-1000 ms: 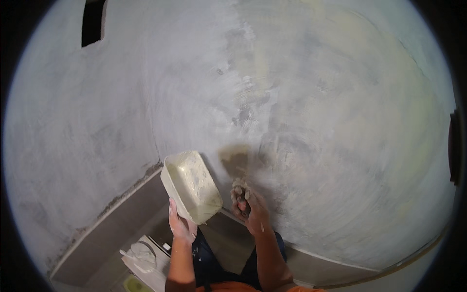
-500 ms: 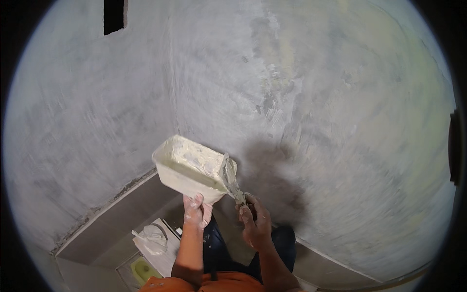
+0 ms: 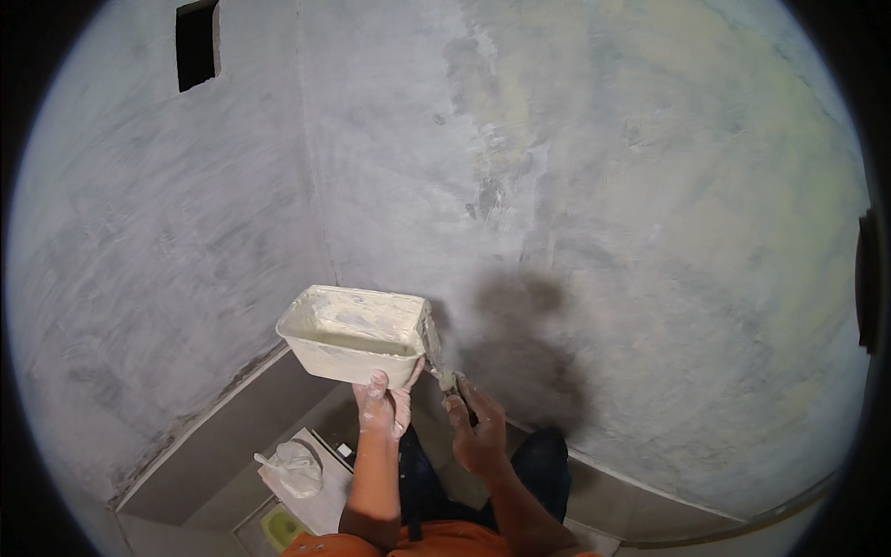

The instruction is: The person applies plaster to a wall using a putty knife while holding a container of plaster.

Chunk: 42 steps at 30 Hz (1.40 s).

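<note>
A cream-coloured rectangular pan (image 3: 348,361) with sloping sides is held out in front of me, its inner walls smeared with pale filler paste. My left hand (image 3: 382,407) grips it from below near its right end, thumb on the front side. In my right hand (image 3: 480,429) is a putty knife (image 3: 449,381), fingers wrapped round its handle. Its blade, coated with paste and seen nearly edge-on, lies along the pan's right end. Whether it presses on the rim is hard to see. Both hands carry white smears.
Two grey, patchily skimmed walls (image 3: 390,186) meet in a corner ahead. A dark rectangular opening (image 3: 197,46) is at upper left. Low down runs a grey ledge (image 3: 209,418). Below left, a white bag (image 3: 297,469) lies on a pale board (image 3: 320,506), beside a yellow-green basin (image 3: 278,527).
The pan has turned more level and shifted slightly left and down. The putty knife has moved lower along the pan's right end. My view has shifted slightly too.
</note>
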Available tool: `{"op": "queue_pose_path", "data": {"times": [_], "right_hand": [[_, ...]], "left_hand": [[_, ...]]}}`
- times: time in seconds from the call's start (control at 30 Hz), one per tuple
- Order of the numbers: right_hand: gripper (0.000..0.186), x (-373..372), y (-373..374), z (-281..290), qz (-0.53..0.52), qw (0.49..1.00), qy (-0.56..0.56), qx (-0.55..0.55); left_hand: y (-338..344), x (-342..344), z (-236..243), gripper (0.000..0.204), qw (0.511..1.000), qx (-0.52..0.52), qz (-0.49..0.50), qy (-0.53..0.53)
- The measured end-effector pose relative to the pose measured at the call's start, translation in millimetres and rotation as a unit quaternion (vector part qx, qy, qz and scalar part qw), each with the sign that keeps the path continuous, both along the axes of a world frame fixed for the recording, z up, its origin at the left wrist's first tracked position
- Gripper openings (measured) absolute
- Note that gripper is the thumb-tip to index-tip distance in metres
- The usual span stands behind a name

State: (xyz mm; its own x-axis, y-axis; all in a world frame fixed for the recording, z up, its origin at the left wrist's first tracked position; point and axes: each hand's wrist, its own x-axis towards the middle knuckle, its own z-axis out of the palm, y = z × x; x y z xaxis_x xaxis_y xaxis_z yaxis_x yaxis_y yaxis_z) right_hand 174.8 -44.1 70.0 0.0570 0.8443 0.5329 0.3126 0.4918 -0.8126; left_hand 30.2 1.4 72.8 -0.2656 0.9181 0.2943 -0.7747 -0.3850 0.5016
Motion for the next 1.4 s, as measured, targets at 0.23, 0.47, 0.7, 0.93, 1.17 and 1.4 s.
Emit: {"op": "queue_pose_path", "data": {"times": [0.23, 0.47, 0.7, 0.93, 1.17, 1.4], "right_hand": [[0.029, 9, -1, -6, 0.034, 0.998, -0.053, -0.005], [0.032, 37, -7, 11, -0.007, 0.995, -0.02, -0.102], [0.044, 44, 0, 19, 0.255, 0.869, 0.336, -0.257], [0.047, 13, 11, 6, 0.211, 0.807, 0.416, -0.362], [0.048, 25, 11, -33, 0.24, 0.759, 0.445, -0.411], [0.049, 86, -19, -22, 0.218, 0.806, 0.34, -0.433]], "left_hand": [[26, -5, -4, 0.099, 0.995, 0.02, 0.056, -0.082], [22, -20, 2, 0.101, 0.998, 0.047, 0.027, -0.026], [9, -9, -37, 0.105, 0.991, -0.009, -0.128, -0.043], [2, 10, -68, 0.091, 0.987, -0.003, -0.158, -0.042], [18, 6, -81, 0.097, 0.991, -0.011, -0.119, -0.06], [12, -8, -62, 0.091, 0.995, -0.018, -0.101, -0.004]]}}
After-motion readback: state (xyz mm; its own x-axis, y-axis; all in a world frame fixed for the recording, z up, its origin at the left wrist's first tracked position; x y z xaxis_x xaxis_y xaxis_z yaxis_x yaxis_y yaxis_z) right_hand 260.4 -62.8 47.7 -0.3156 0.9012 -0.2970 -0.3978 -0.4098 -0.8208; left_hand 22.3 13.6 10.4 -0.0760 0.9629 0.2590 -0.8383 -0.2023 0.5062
